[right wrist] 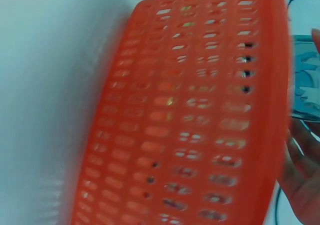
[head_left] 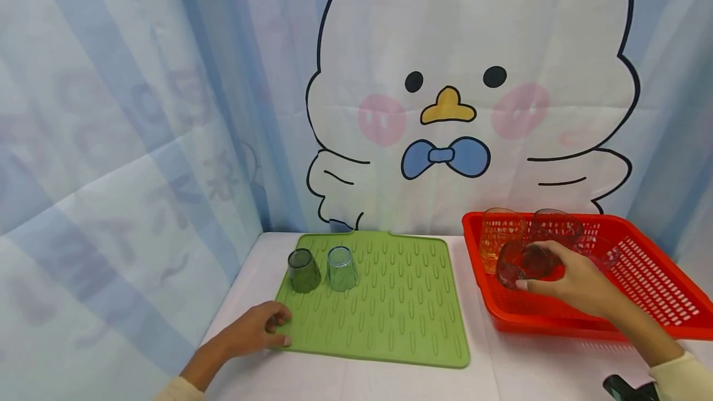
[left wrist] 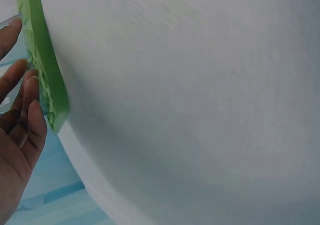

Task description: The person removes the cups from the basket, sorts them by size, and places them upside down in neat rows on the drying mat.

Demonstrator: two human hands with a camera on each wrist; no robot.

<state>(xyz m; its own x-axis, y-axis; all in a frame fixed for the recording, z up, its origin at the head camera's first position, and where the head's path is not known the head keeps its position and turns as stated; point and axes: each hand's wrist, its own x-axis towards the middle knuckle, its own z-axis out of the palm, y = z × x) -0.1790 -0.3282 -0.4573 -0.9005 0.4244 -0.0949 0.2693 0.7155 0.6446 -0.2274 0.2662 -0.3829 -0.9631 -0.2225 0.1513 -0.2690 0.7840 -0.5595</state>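
Fingers and thumb of the right hand [head_left: 574,280] grip a clear drinking glass [head_left: 508,268], held over the left part of a red perforated plastic basket [head_left: 562,320]; that forearm slants in across its near rim. Behind the glass sits an amber tumbler [head_left: 492,246]. Leftward, a smoky green tumbler [head_left: 304,272] and pale-blue tumbler [head_left: 342,270] stand on a green drying mat [head_left: 390,320]. By its near-left corner, the left hand [head_left: 253,328] bends its fingers loosely, thumb apart; contact is unclear.

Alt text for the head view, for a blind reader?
A person's right hand holds a glass over a red basket of other glasses; the left hand is at a corner of a green mat bearing two more glasses.
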